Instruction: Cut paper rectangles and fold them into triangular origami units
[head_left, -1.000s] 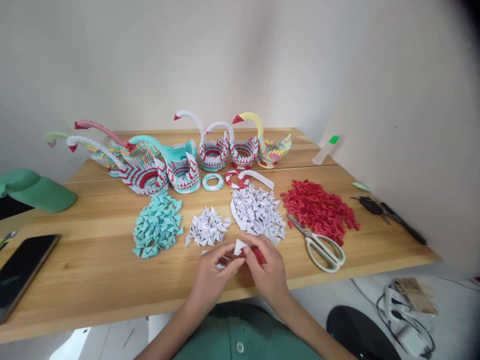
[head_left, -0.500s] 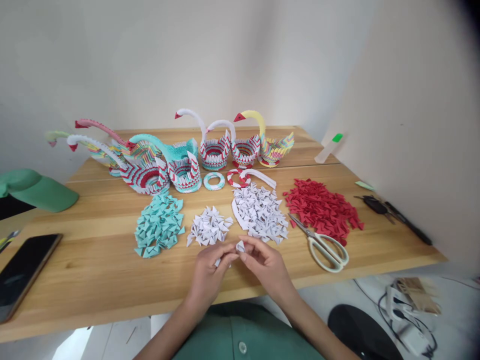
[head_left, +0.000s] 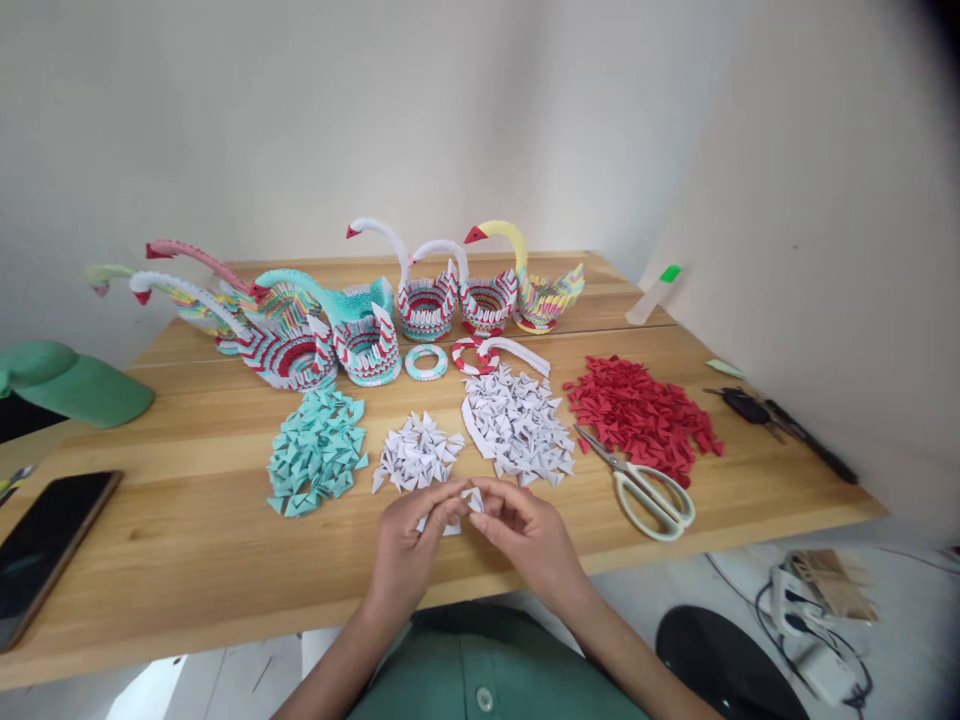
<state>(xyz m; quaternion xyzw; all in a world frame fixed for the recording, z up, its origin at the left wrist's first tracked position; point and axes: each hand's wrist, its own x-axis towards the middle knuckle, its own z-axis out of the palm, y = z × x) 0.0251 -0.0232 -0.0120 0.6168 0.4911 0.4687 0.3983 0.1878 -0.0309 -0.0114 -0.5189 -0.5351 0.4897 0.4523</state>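
Note:
Near the table's front edge, my left hand point(head_left: 411, 530) and my right hand point(head_left: 527, 525) meet, fingertips pinching a small folded white paper piece point(head_left: 473, 499) between them. More white paper shows at my left hand's fingers, partly hidden by them. Just beyond the hands lie a small pile of white folded pieces point(head_left: 420, 453) and a larger white pile point(head_left: 523, 428). A teal pile point(head_left: 316, 452) lies to the left, a red pile point(head_left: 640, 412) to the right. Open-bladed scissors point(head_left: 651, 497) rest beside my right hand, not touched.
Several paper swans point(head_left: 367, 345) stand at the back, with a teal-white ring point(head_left: 426, 362), a red-white ring point(head_left: 474, 356) and a white curved strip point(head_left: 517, 352) before them. A phone point(head_left: 52, 540) and green cap point(head_left: 75, 383) lie left; keys point(head_left: 750, 408) and a pen point(head_left: 814, 443) right.
The pinched white piece has turned and moved slightly left with the fingertips. More white paper now shows beside my left hand's fingers. The view has shifted slightly.

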